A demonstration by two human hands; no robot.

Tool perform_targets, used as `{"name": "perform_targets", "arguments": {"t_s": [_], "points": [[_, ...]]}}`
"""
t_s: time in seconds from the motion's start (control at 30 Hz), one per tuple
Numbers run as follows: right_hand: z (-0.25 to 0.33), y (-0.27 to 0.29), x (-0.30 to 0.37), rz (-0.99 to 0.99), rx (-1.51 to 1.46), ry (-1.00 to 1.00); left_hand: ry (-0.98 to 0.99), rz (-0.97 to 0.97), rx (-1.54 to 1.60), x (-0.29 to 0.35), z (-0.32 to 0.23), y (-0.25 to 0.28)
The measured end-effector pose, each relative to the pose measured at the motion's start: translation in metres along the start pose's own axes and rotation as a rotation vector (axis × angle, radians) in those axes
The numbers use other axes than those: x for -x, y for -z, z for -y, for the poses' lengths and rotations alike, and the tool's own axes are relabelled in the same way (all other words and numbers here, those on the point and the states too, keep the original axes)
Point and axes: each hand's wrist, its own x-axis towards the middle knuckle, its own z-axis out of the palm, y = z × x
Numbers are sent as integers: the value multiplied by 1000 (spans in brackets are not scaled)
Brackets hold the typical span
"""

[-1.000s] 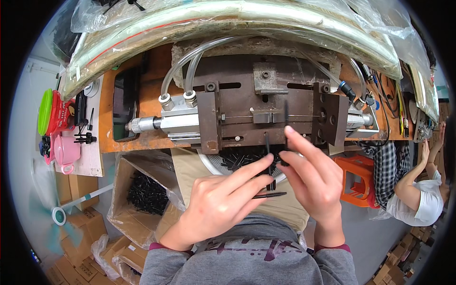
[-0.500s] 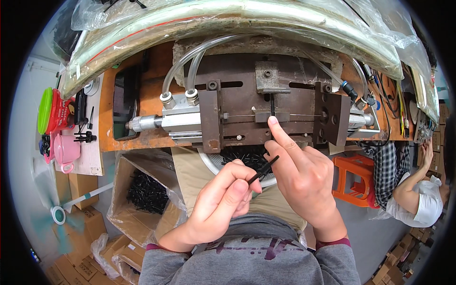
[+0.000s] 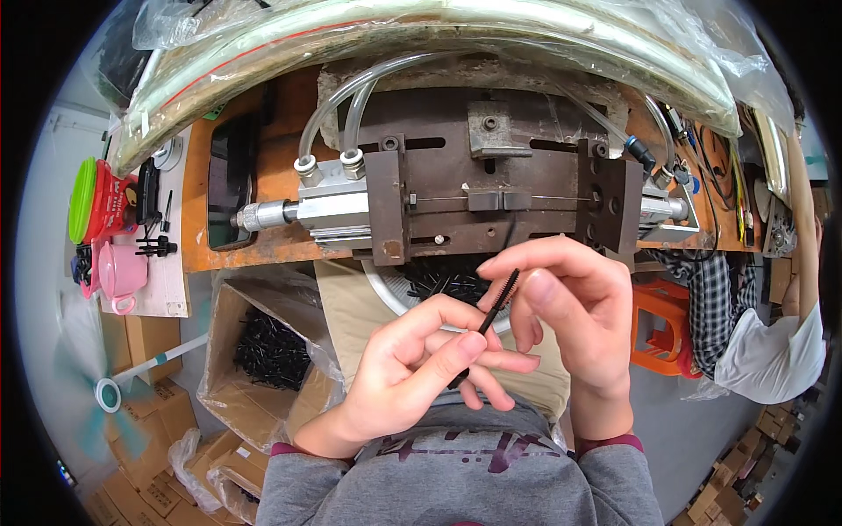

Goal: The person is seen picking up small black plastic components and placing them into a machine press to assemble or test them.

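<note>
My left hand pinches a thin black stick with a ridged tip, somewhat like a mascara wand. The stick slants up to the right, its lower end partly hidden by my fingers. My right hand is open beside the ridged tip, thumb and fingers apart. Above my right fingers, a second dark stick appears blurred just below the clamp. The small grey clamp blocks sit in the middle of the brown metal fixture, a thin rod running to each side.
Clear hoses feed silver cylinders on the fixture. Black sticks fill a pale basin on my lap. An open carton at left holds more. Right of me are an orange stool and another person's white sleeve.
My right index finger has left the clamp and drawn back toward me. The stick that stood at the clamp has dropped lower. My left hand has brought its stick more upright.
</note>
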Motion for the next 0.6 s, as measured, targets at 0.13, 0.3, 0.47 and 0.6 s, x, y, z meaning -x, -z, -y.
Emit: {"name": "perform_targets", "arguments": {"t_s": [0.13,0.3,0.47,0.6], "points": [[-2,-2,1,-14,-2,-7,-34,-21,-2,3,4,3],[-6,-1,1,-102,-64,46,-497,-270,-649,5,10,-2],[-14,-1,2,-152,-104,113,-749,-171,-1074,7,5,3],[-14,13,-3,-253,-132,254,-721,-23,-976,18,7,0]]}}
